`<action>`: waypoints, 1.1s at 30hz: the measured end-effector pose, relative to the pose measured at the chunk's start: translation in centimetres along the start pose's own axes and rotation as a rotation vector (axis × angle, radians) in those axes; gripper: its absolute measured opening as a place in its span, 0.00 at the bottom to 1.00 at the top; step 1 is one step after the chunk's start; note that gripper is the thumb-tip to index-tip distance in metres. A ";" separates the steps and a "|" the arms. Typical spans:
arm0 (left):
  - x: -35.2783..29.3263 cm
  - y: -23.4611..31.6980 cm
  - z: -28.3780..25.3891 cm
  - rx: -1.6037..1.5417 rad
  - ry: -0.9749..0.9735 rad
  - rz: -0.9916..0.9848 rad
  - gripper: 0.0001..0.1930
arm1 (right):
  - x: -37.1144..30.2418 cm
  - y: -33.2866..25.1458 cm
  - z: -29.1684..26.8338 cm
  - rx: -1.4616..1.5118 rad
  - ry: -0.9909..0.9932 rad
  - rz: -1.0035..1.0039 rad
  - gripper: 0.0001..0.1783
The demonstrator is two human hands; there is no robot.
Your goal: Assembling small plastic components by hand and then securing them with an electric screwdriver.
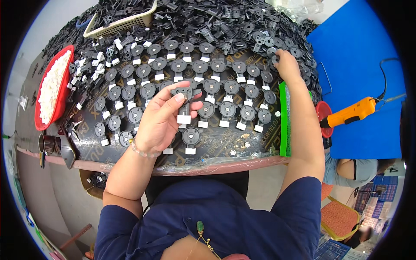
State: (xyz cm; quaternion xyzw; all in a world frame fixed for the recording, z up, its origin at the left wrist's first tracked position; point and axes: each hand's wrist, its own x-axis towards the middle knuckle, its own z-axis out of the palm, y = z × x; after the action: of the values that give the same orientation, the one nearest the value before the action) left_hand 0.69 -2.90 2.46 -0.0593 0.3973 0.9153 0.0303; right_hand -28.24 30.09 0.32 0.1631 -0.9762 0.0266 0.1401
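Note:
Over the middle of the table, my left hand [158, 119] grips a black plastic part [185, 97] with a white block at its lower end, thumb on top. The part is raised above the rows of similar assembled pieces. My right hand [287, 67] reaches to the far right, its fingertips closed around a black disc [275, 59] at the edge of a heap of loose discs [297, 53]. The fingers partly cover that disc. Assembled pieces, each a black disc [191, 136] on a stem with a white block, lie in several rows.
A red tray [70, 58] of white pieces stands at the left, near a metal cup [50, 145]. Far back, a cream basket [121, 27] sits among heaped black parts [208, 26]. Beside my right forearm are a green basket [284, 121] and an orange electric screwdriver [353, 112].

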 end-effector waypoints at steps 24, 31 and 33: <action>-0.2 -1.8 -0.7 -0.152 -0.055 -0.022 0.18 | -11.9 -21.4 -11.2 0.849 -0.153 -0.495 0.16; -0.2 -2.0 -0.8 -0.126 -0.011 0.010 0.19 | -11.1 -20.7 -11.6 0.732 -0.249 -0.667 0.20; -0.2 -2.0 -0.9 -0.141 -0.047 -0.006 0.19 | -11.0 -20.5 -11.9 0.715 -0.228 -0.725 0.22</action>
State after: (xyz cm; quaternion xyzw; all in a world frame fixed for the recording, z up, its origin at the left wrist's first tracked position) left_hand 1.17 -2.16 0.45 -0.0409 0.3310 0.9420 0.0383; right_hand -8.46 15.31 8.74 0.5304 -0.7959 0.2903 -0.0312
